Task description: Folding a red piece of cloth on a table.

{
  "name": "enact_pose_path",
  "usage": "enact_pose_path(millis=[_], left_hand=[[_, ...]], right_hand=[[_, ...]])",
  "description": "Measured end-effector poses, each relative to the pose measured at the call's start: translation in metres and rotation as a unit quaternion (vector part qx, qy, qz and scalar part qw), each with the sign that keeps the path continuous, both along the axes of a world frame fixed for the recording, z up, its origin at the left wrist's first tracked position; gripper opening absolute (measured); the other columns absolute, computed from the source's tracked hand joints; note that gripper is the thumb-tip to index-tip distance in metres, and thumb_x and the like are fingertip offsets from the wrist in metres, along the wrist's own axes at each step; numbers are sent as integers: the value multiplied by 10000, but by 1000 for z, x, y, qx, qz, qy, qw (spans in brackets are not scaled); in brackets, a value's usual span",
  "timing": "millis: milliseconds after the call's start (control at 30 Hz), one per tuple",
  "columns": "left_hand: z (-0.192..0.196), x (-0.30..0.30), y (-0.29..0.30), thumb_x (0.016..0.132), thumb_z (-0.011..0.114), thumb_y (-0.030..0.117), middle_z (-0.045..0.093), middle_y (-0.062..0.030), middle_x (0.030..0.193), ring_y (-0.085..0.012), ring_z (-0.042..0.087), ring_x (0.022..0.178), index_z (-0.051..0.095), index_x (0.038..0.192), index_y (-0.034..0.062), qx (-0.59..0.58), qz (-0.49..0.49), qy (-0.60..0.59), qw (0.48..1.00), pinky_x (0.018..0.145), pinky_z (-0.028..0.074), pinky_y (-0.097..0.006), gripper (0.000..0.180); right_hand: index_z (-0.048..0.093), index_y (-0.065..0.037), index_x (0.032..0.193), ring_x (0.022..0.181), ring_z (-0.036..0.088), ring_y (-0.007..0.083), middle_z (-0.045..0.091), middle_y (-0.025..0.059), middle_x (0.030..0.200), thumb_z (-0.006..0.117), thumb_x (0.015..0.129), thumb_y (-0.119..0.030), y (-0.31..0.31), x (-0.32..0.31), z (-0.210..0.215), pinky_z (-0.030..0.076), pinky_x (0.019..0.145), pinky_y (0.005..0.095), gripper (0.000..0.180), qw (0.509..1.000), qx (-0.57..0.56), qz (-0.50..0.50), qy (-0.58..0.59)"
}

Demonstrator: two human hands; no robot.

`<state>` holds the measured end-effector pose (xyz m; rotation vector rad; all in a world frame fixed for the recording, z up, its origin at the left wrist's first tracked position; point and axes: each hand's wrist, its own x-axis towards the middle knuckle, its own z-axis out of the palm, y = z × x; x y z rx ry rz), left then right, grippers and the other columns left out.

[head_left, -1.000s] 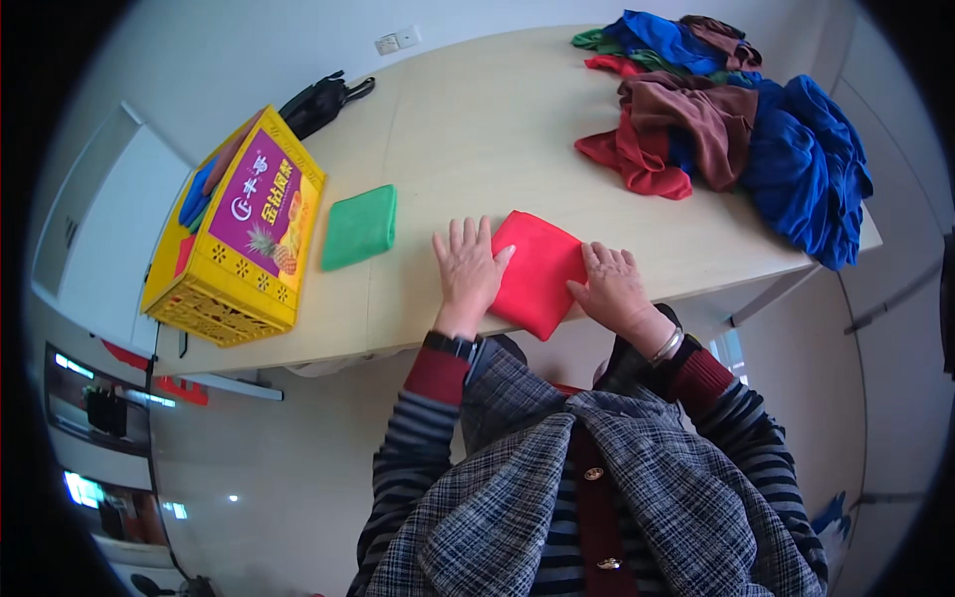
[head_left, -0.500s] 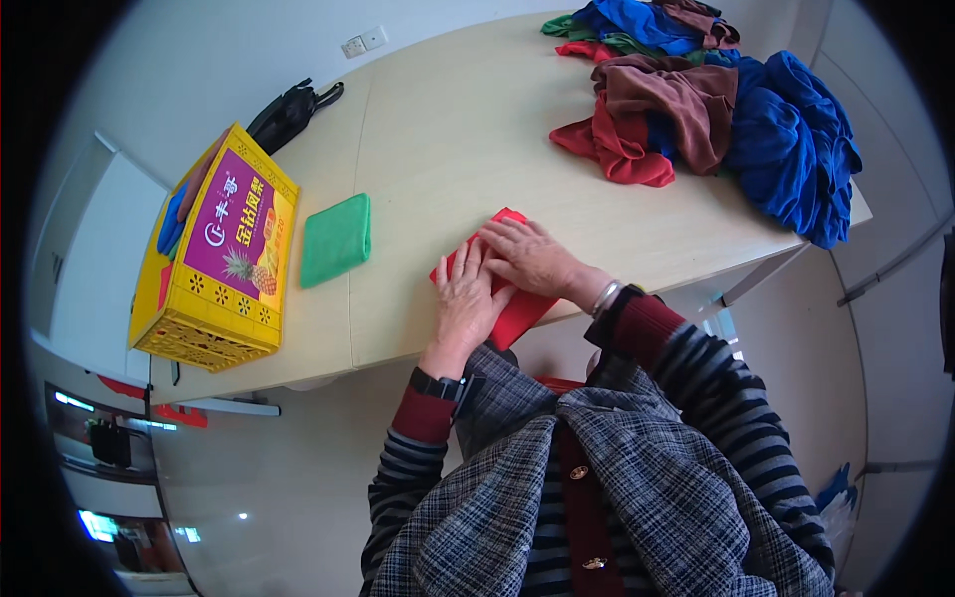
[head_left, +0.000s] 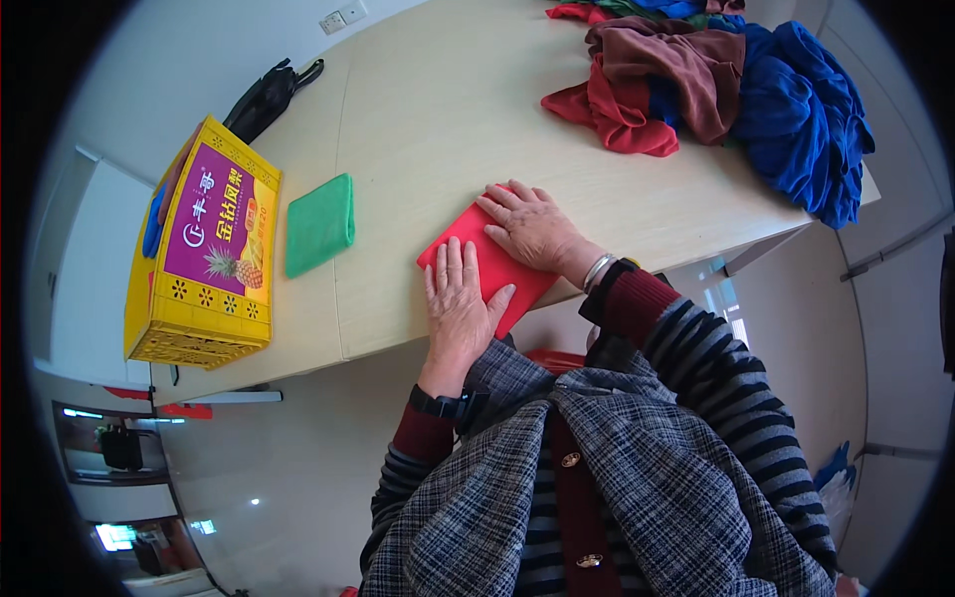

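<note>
A folded red cloth (head_left: 509, 282) lies at the near edge of the table, one end reaching over that edge. My left hand (head_left: 457, 304) rests flat on its left side, fingers stretched out and thumb spread. Farther up and to the right, my right hand (head_left: 535, 228) presses flat on the same cloth with its fingers extended. Neither hand grips the fabric. To the left of them a folded green cloth (head_left: 320, 226) sits by itself on the tabletop.
A yellow openwork crate (head_left: 204, 310) with a purple panel stands at the table's left end, cloths inside. Behind it lies a black bag (head_left: 267, 103). Crumpled brown cloth (head_left: 686, 75), red cloth (head_left: 619, 121) and blue cloth (head_left: 804, 119) are heaped at the far right of the pale table (head_left: 428, 129).
My hands have moved apart, the left one toward the left side of the red cloth. More of the cloth's surface shows between them. The whole view has shifted slightly.
</note>
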<state>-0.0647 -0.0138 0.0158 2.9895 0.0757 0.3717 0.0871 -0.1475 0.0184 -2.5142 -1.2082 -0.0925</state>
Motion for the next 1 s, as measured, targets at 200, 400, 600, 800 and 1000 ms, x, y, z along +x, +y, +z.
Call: enact_pose_path(millis=[200,400,600,800,1000], left_hand=[[1,-27,-1,933,579,605,240,-248,1636,-361,198,1539,259,1568,-22,-43,22,2,999,1237,161,-547,948],[16,-46,3,964,524,600,256,-227,1638,-357,212,1533,273,1563,-32,-3,32,51,998,1244,145,-528,906],[32,-28,12,980,502,589,276,-216,1634,-347,244,1523,299,1552,-34,-1,30,23,999,1244,135,-530,870],[1,13,11,944,537,633,326,-244,1600,-377,250,1515,358,1524,-35,-13,-28,-30,999,1234,149,-568,903],[0,11,13,931,548,652,326,-256,1595,-395,247,1512,359,1525,-27,-20,-14,-16,1000,1227,161,-581,922]], right_hand=[[445,-117,1515,1455,358,348,400,121,1585,385,1059,-406,-3,-4,11,283,1195,461,543,1000,-2,-14,16],[424,-128,1527,1460,351,348,396,122,1587,396,1058,-402,-21,-8,10,274,1198,480,543,997,-27,-62,-22],[419,-136,1536,1486,327,323,398,110,1591,426,1048,-399,-18,-28,25,249,1211,492,555,991,-46,-54,-113],[485,-125,1493,1472,342,296,433,90,1569,436,1029,-440,0,-14,-11,260,1206,495,563,994,9,52,-92],[485,-113,1491,1446,369,295,444,90,1557,421,1033,-441,1,-10,-6,267,1198,480,567,999,30,9,-41]])
